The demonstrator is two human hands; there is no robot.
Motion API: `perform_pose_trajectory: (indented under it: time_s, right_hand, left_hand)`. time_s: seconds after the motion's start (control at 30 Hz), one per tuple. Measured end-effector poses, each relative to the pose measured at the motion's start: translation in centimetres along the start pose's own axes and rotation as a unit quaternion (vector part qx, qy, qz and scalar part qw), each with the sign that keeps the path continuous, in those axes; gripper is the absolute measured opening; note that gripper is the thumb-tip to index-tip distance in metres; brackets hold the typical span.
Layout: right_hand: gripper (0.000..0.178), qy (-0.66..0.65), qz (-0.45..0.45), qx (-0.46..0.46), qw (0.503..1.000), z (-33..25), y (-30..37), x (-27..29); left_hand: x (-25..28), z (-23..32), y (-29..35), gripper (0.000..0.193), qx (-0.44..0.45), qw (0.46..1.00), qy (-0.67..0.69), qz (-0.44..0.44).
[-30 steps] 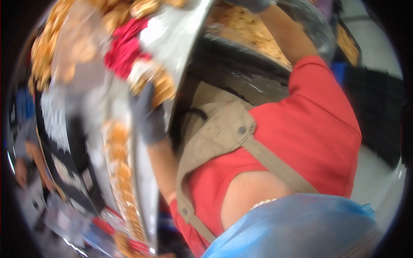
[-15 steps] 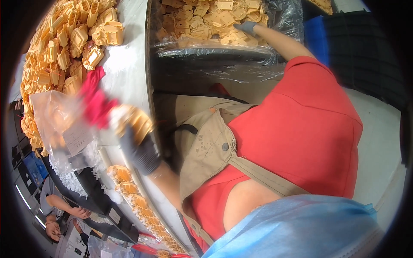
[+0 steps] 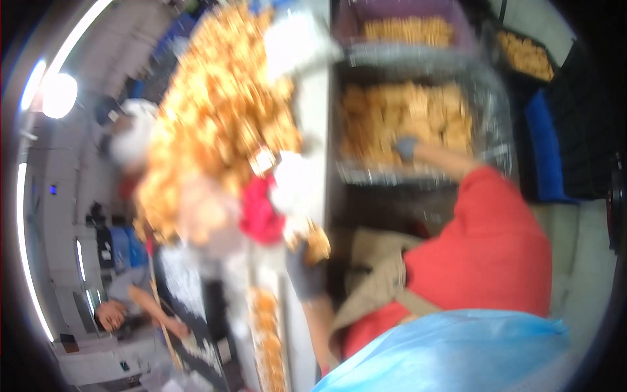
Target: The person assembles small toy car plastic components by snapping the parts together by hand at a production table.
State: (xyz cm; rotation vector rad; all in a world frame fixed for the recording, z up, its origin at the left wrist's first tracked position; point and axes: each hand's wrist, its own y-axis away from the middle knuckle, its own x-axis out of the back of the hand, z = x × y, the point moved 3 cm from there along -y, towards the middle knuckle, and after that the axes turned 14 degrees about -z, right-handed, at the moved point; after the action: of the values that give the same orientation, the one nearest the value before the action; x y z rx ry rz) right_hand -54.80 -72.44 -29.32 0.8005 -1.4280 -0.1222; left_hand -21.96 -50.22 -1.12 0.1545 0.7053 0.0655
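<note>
In the head view, my gloved left hand (image 3: 305,273), just below the centre toward 6 o'clock, has its fingers curled round an orange-yellow part (image 3: 317,244), gripping it above the table (image 3: 308,171). A crimson cloth (image 3: 258,210) lies at 11 o'clock from that hand, and a row of similar parts (image 3: 266,321) runs away at 7 o'clock. My gloved right hand (image 3: 406,149) reaches out at 2 o'clock, touching the loose parts (image 3: 372,124) in a plastic-lined bin (image 3: 491,111); blur keeps me from telling whether those fingers grasp anything. A big heap of parts (image 3: 222,98) fills 10 to 11 o'clock, and a purple bin (image 3: 348,23) sits at 1 o'clock. A co-worker (image 3: 138,287) is at 8 o'clock.
</note>
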Motion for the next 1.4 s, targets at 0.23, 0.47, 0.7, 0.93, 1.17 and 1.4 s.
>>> perform_pose_trajectory:
  time_s: [0.23, 0.47, 0.7, 0.93, 1.17, 1.4]
  right_hand:
    - [0.050, -0.273, -0.027, -0.092, 0.957, 2.3, 4.1, 4.6]
    - [0.041, -0.119, -0.107, -0.151, 0.976, 3.8, 6.1, 7.5]
    - [0.039, -0.246, 0.105, -0.132, 0.954, 1.0, 10.2, 12.2]
    - [0.037, -0.487, 0.389, 0.006, 0.782, -5.6, 13.0, 17.9]
    - [0.032, -0.739, 0.102, 0.292, 0.598, -20.8, 18.4, 23.8]
    - [0.025, -0.685, -0.048, 0.324, 0.651, -27.2, 18.8, 22.9]
  left_hand:
    - [1.9, 1.6, 1.4, 0.044, -0.009, 0.999, -0.001, -0.047]
    - [4.9, 3.6, 2.3, 0.034, -0.049, 0.996, -0.010, -0.070]
    - [6.6, 4.1, 4.5, 0.032, -0.052, 0.997, 0.008, -0.048]
    - [8.2, 4.4, 7.4, 0.035, -0.069, 0.995, 0.022, -0.071]
    - [8.3, 5.2, 6.7, 0.038, -0.082, 0.988, 0.109, -0.074]
    - [7.2, 4.9, 5.0, 0.051, -0.125, 0.976, 0.158, -0.078]
